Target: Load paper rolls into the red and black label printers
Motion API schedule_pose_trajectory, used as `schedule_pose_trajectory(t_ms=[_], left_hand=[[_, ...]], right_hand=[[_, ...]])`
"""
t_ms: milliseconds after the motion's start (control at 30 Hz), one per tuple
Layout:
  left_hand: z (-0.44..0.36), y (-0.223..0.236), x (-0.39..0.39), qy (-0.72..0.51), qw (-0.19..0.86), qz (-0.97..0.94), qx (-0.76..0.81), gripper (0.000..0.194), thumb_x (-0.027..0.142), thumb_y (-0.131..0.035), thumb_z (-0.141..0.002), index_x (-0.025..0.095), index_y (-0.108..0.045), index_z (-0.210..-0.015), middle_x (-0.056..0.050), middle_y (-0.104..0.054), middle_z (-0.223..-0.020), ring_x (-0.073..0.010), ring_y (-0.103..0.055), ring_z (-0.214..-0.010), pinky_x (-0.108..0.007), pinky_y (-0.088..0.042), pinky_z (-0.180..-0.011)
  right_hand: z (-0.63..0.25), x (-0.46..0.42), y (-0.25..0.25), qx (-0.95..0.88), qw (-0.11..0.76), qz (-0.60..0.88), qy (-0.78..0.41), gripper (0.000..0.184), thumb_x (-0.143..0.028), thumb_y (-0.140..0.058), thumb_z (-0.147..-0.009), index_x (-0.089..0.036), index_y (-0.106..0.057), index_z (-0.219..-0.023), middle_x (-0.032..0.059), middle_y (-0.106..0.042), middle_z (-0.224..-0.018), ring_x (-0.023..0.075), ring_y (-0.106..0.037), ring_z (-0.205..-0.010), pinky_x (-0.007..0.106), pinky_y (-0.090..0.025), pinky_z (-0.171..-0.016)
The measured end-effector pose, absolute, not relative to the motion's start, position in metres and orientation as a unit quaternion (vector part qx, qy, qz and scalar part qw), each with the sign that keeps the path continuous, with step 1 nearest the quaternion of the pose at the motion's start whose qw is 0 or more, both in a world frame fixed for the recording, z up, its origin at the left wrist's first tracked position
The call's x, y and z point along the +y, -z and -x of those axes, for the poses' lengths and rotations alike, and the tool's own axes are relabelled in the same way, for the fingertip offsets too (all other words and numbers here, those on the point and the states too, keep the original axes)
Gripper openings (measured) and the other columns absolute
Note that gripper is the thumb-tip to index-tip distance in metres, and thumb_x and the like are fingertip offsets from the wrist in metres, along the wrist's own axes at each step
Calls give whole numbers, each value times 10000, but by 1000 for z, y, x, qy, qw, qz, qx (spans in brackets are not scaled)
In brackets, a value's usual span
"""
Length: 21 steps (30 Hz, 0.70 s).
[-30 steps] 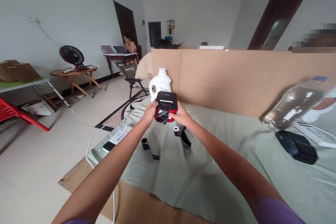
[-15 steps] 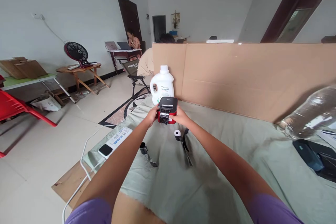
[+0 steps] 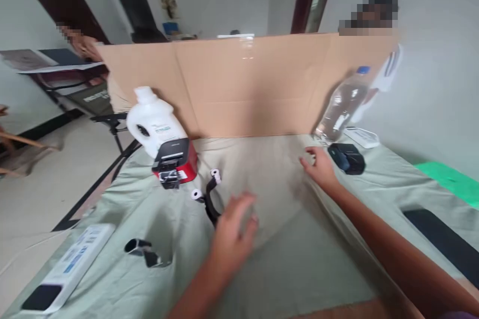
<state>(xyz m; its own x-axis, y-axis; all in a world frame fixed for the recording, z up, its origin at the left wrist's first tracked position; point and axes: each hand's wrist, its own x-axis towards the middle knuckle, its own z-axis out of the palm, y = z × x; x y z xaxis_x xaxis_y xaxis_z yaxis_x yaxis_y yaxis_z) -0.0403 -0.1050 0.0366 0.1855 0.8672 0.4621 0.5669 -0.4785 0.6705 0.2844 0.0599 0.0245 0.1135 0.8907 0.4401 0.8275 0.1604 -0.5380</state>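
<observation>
My left hand [image 3: 232,229] hovers over the green cloth [image 3: 284,259] in the middle of the table, fingers spread and empty, blurred by motion. It is just right of a black ribbon strip with small white rolls [image 3: 207,192]. My right hand [image 3: 318,167] is stretched out to the right, fingers apart, holding nothing, close to a black device [image 3: 346,158]. The red and black label printer [image 3: 175,162] stands on the cloth at the left with no hand on it, in front of a white jug [image 3: 153,120].
A cardboard wall [image 3: 247,84] closes the back of the table. A clear water bottle [image 3: 342,104] stands at its right end. A curled black strip [image 3: 144,251] and a white box with a phone [image 3: 65,271] lie at the front left. People sit behind.
Both hands have let go of the printer, which now stands on the cloth. My right hand has swung right toward the black device, my left has drawn back. The view has turned right.
</observation>
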Motion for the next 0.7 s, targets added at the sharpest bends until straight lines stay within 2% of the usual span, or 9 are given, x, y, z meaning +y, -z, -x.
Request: schedule_pose_trajectory(t_ms=[67,167,233,333,433,533,633,700], left_hand=[[7,-10,-126,-283,190,-846,411,430,307,-477,-977,255,-537,-1400,-44,-582,-1448,-237,-483,-1395,-486,-279,-1231],[-11,17,-138,-165,176,-901,359,499,368,-463,-997,270,-447,-1486,-34,-403,-1591,-252,-349,-1485,-509,-234,-1244],[-11,24,-139,-135,156,-912,354,531,390,-438,-1010,284,-387,-1527,-26,-313,-1635,-250,-293,-1511,-500,-210,-1251],[-8,25,-140,-119,124,-917,361,560,406,-412,-1020,285,-326,-1560,-26,-251,-1656,-245,-253,-1526,-484,-180,-1256],[-10,22,-142,-109,111,-919,361,585,442,-390,-1024,274,-290,-1576,-36,-234,-1660,-256,-244,-1528,-492,-179,-1251],[-11,21,-144,-106,120,-921,355,594,463,-387,-1021,289,-280,-1579,-14,-254,-1654,-273,-252,-1524,-513,-180,-1245],[-11,22,-144,-119,126,-922,347,565,447,-413,-1014,346,-312,-1560,23,-282,-1644,-290,-269,-1515,-544,-180,-1238],[-10,23,-144,-128,128,-921,346,543,432,-422,-1013,372,-337,-1545,32,-296,-1639,-301,-276,-1511,-565,-181,-1231]], right_hand=[[-346,57,-25,-576,329,745,69,514,-439,-617,-806,-126,-554,-1209,218,-583,-1269,390,-486,-1260,558,-403,-1030],[-405,68,-31,-460,230,856,54,745,-560,-700,-752,-115,-475,-1305,261,-499,-1364,444,-428,-1316,588,-379,-1043],[-422,80,-35,-440,176,880,-12,831,-597,-725,-726,-129,-433,-1347,261,-497,-1373,441,-459,-1302,570,-408,-1026],[-426,93,-40,-464,143,871,-74,910,-572,-754,-709,-138,-368,-1409,257,-519,-1346,415,-514,-1265,520,-459,-974],[-418,91,-48,-478,128,865,-80,948,-510,-766,-712,-108,-336,-1456,319,-478,-1365,438,-510,-1272,496,-464,-929],[-391,74,-59,-487,123,863,-58,980,-555,-750,-704,-105,-347,-1476,367,-435,-1374,490,-517,-1247,514,-450,-889],[-337,49,-71,-547,118,827,-51,1001,-672,-687,-709,-161,-339,-1496,301,-509,-1279,460,-609,-1110,500,-471,-831],[-291,32,-76,-603,98,788,-74,955,-667,-669,-725,-200,-354,-1497,236,-544,-1208,418,-651,-1009,482,-483,-807]])
